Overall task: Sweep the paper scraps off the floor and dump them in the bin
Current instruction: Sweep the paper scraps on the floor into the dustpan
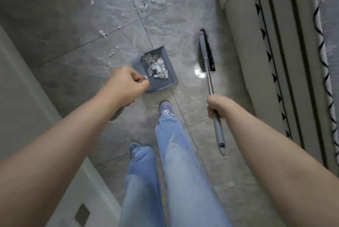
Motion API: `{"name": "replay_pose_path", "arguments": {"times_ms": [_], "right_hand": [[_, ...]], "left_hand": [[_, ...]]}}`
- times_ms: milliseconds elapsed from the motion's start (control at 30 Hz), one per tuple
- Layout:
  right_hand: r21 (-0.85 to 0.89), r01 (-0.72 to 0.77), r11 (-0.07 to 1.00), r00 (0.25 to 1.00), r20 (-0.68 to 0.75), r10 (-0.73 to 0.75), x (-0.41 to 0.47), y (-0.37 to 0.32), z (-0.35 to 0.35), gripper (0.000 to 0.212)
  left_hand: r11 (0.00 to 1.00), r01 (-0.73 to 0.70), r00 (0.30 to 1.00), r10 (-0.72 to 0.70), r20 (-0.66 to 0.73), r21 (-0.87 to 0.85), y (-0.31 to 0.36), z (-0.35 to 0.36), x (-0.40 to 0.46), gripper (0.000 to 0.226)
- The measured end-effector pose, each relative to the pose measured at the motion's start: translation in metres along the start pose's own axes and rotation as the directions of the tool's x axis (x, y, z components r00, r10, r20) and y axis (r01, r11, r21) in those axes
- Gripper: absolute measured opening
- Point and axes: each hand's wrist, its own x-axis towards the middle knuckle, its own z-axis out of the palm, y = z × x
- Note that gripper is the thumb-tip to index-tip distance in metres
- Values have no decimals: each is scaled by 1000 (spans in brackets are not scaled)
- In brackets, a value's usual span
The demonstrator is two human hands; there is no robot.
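Note:
A grey dustpan [169, 78] hangs just above the grey tiled floor, with a heap of white paper scraps [157, 68] in it. My left hand [126, 84] is shut on the dustpan's handle, whose grey end sticks out below my wrist. My right hand [218, 106] grips the grey handle of a broom [206, 50], its black bristle head down on the floor right of the dustpan. Several loose paper scraps [143, 5] still lie scattered on the tiles farther ahead and to the left. No bin is in view.
A beige sofa [256, 52] with a patterned throw runs along the right side, close to the broom head. A pale wall or cabinet [23, 109] lines the left. My legs in blue jeans and grey shoes [166, 109] stand in the middle.

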Motion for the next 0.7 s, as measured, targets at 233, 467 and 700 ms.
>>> {"name": "replay_pose_path", "arguments": {"times_ms": [233, 467, 700], "right_hand": [[463, -23, 886, 996, 83, -17, -24, 57, 1, 36], [324, 7, 946, 995, -95, 25, 11, 47, -68, 29], [129, -39, 991, 990, 137, 21, -9, 39, -13, 29]], "left_hand": [[997, 63, 998, -62, -32, 38, 3, -2, -3, 34], [990, 51, 995, -39, -89, 129, 2, 1, 1, 27], [987, 45, 996, -32, -86, 155, 3, 0, -1, 27]]}}
